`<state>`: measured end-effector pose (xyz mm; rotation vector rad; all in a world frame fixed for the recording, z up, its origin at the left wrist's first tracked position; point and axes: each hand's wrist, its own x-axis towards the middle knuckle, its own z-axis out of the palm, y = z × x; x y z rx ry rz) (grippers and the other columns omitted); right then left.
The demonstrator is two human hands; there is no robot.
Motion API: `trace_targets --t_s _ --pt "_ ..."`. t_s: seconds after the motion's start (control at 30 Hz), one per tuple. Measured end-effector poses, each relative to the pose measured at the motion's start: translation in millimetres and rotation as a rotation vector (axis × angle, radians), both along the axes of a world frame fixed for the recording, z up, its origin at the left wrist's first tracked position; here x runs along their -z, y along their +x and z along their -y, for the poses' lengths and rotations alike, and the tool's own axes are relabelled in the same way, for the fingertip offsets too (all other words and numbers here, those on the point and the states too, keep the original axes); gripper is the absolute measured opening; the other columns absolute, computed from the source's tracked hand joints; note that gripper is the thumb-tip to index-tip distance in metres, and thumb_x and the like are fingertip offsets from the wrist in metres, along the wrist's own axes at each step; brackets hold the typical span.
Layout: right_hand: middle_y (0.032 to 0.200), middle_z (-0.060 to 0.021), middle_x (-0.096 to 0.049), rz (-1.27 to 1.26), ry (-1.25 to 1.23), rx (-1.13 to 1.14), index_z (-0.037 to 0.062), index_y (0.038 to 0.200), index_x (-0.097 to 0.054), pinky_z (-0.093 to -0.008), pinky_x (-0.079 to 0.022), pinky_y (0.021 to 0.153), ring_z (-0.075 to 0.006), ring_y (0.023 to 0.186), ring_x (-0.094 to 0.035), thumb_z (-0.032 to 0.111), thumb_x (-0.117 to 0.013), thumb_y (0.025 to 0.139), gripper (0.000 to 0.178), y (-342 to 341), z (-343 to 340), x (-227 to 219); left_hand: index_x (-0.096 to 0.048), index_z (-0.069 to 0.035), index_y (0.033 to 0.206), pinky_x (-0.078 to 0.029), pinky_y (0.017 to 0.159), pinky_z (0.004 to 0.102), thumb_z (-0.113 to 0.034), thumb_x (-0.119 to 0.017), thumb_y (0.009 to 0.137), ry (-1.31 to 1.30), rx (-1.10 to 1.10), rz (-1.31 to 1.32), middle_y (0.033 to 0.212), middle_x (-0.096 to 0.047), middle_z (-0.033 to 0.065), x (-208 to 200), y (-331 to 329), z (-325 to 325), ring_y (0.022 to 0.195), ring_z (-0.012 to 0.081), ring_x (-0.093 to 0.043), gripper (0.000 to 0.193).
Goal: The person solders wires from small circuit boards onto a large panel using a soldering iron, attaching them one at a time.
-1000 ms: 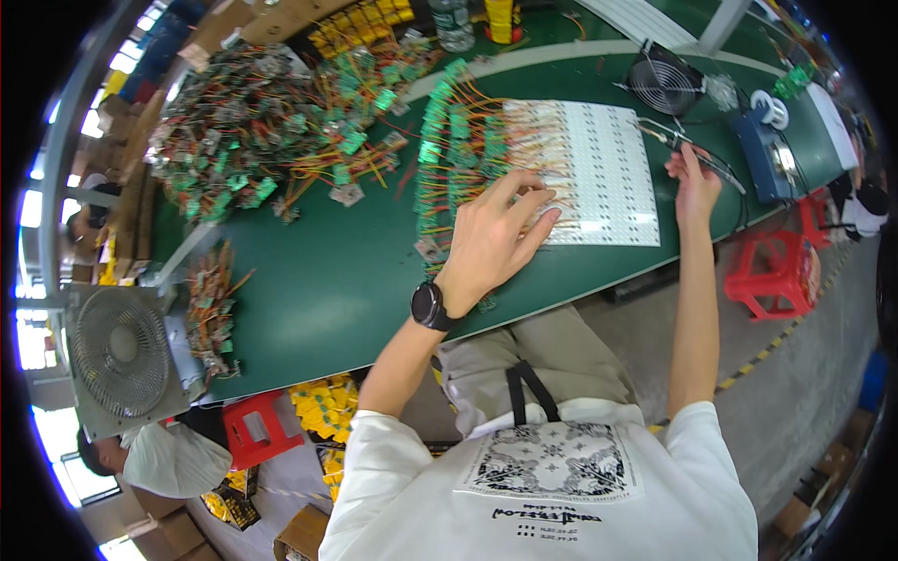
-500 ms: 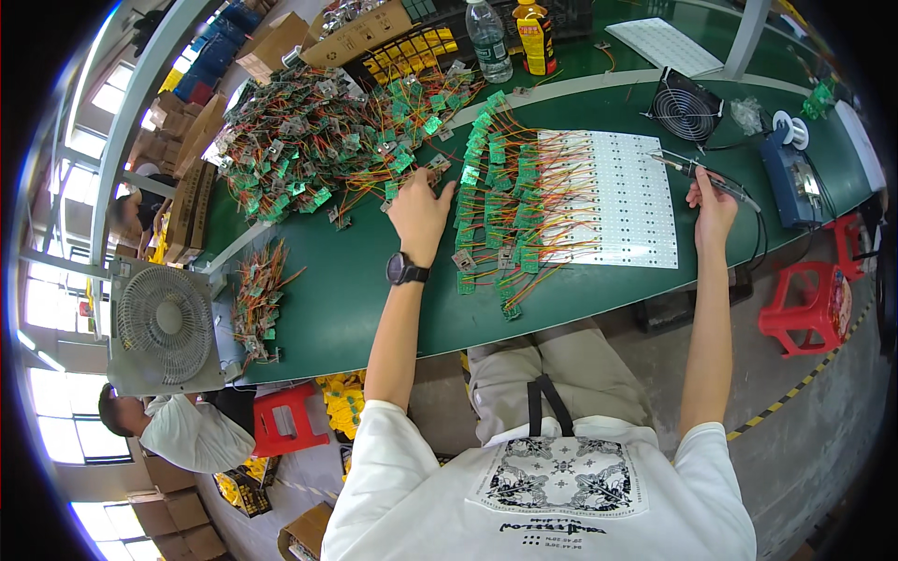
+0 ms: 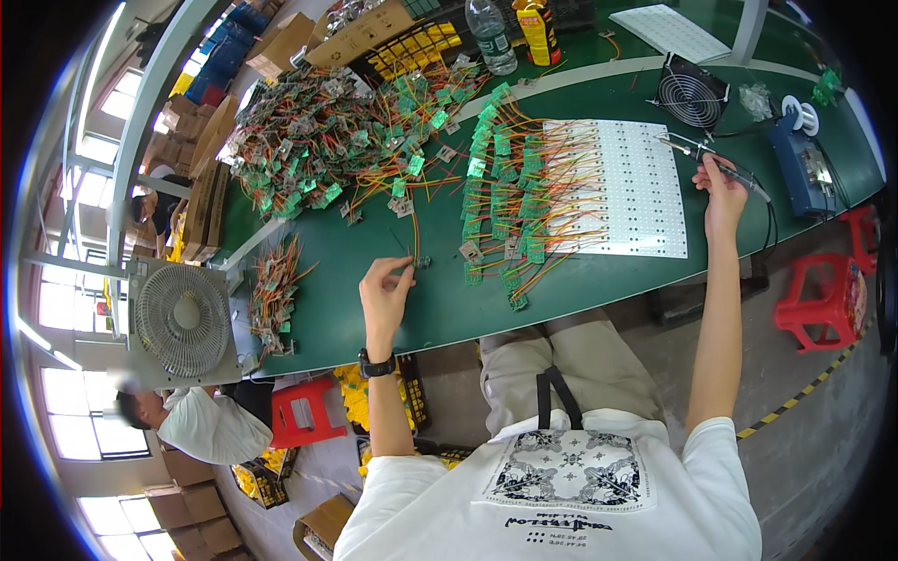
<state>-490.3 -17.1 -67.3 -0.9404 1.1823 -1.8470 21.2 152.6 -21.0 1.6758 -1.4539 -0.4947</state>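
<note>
My left hand (image 3: 384, 292) is closed in a pinch on a small circuit board (image 3: 424, 263), low over the green bench. Thin red, yellow and dark wires stand up from the board. My right hand (image 3: 721, 194) grips a soldering iron (image 3: 746, 179), its metal tip pointing left by the upper right corner of a white perforated panel (image 3: 641, 187). Rows of green circuit boards (image 3: 479, 168) lie along the panel's left side, their red and yellow wires spread over it. A large heap of wired boards (image 3: 304, 140) lies beyond my left hand.
A smaller wired bunch (image 3: 276, 299) lies near a grey fan (image 3: 184, 318) at left. Behind stand a water bottle (image 3: 492, 39) and a yellow bottle (image 3: 536, 33). A black fan (image 3: 692, 98), a solder spool (image 3: 795, 117) and a blue box (image 3: 800, 168) stand at right. A person sits at lower left.
My left hand has drawn back from the heap toward the bench's near edge, now with a wired board in its fingers. The right hand still holds the soldering iron in about the same place.
</note>
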Motion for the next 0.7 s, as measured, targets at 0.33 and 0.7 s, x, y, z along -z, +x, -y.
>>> trace_targets --t_s 0.33,0.7 --pt "0.078 -0.0089 -0.067 -0.029 0.010 -0.008 -0.0047 0.100 -0.066 -0.0216 -0.045 0.054 -0.0128 0.060 -0.062 0.009 -0.071 0.086 0.020 -3.0 1.5 4.9 -0.067 0.003 0.094 -0.047 0.059 0.0244 -0.016 -0.068 0.084 0.265 -0.137 0.202 0.077 -0.069 0.0059 -5.0 1.9 13.5 0.062 0.0104 -0.061 0.021" --pt "0.079 -0.0079 -0.067 -0.037 0.012 -0.038 -0.0043 0.100 -0.067 -0.0213 -0.044 0.055 -0.0123 0.061 -0.061 0.009 -0.070 0.087 0.019 -5.7 0.4 4.4 -0.067 0.007 0.097 -0.048 0.066 0.0238 -0.006 -0.068 0.084 0.287 0.072 -0.047 0.081 -0.068 0.0059 -6.2 1.8 -11.2 0.069 0.0084 -0.059 0.018"
